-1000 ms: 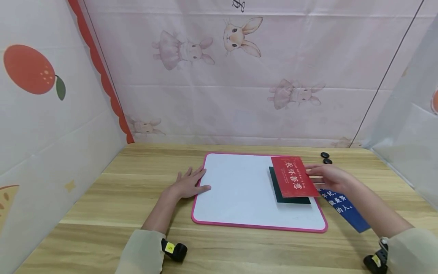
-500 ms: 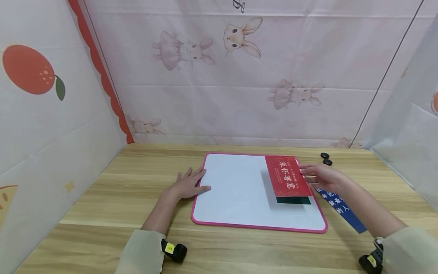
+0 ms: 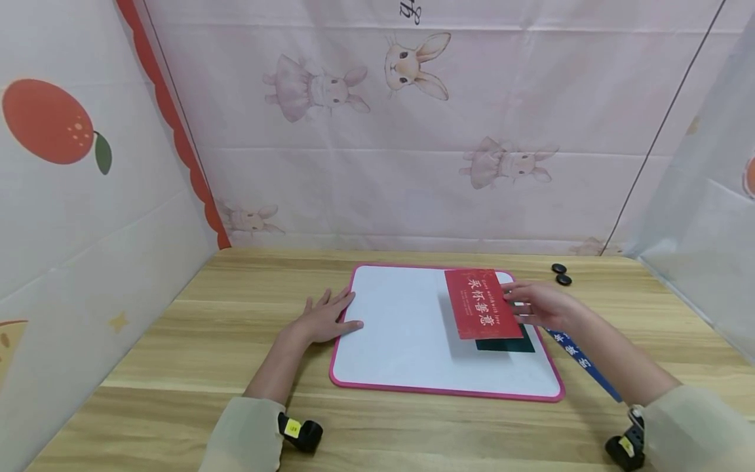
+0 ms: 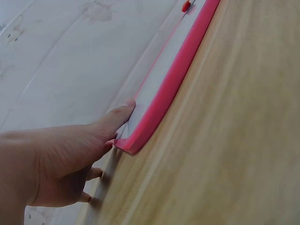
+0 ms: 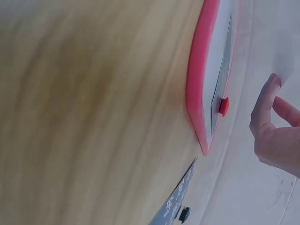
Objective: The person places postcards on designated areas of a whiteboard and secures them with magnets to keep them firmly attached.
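My right hand point(image 3: 548, 305) pinches the right edge of a red card point(image 3: 480, 305) with white Chinese lettering, held raised over a whiteboard point(image 3: 395, 328) with a pink rim. Under it, a dark green card point(image 3: 507, 345) lies on the board's right part, mostly covered in the head view. A round red magnet point(image 5: 224, 107) sits on the green card in the right wrist view. At the board's left edge rests my left hand point(image 3: 323, 320), thumb on the white surface and the other fingers spread beside the rim. The raised card looks pale and faint in the right wrist view.
A blue card point(image 3: 584, 364) with white lettering lies right of the board, partly hidden by my right forearm. Two round black magnets point(image 3: 559, 269) lie at the table's back right. Behind the wooden table point(image 3: 224, 328) hangs a pink rabbit-print cloth point(image 3: 377, 196).
My right hand has carried the red card leftward above the board, uncovering the green card's right side. My left hand has stayed in place.
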A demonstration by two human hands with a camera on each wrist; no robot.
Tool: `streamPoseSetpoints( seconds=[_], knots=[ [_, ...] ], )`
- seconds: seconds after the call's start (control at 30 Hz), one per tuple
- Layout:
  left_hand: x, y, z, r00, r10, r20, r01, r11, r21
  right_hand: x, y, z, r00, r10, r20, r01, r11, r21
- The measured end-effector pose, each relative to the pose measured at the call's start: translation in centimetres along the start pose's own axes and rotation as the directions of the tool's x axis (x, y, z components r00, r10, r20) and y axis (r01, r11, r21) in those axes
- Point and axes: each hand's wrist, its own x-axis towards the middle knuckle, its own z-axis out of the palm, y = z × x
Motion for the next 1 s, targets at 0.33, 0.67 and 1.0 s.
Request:
streamPoseSetpoints(
  seconds=[0.33,0.67,1.0],
  knots=[
    [0.0,0.0,0.0,1.000,0.002,0.005,-0.002,1.000,-0.013,0.5,-0.2,1.1,0.999,-0.006,0.037,0.007,1.000,-0.014],
    [-0.1,0.2,-0.2,1.000,0.000,0.009,0.000,1.000,-0.010,0.9,-0.5,1.8,0.999,0.024,0.029,-0.024,1.000,-0.003],
    [-0.1,0.1,-0.3,1.000,0.004,0.014,-0.004,1.000,-0.011,1.3,-0.4,2.8,0.999,0.028,0.029,-0.028,1.000,0.011]
  ],
)
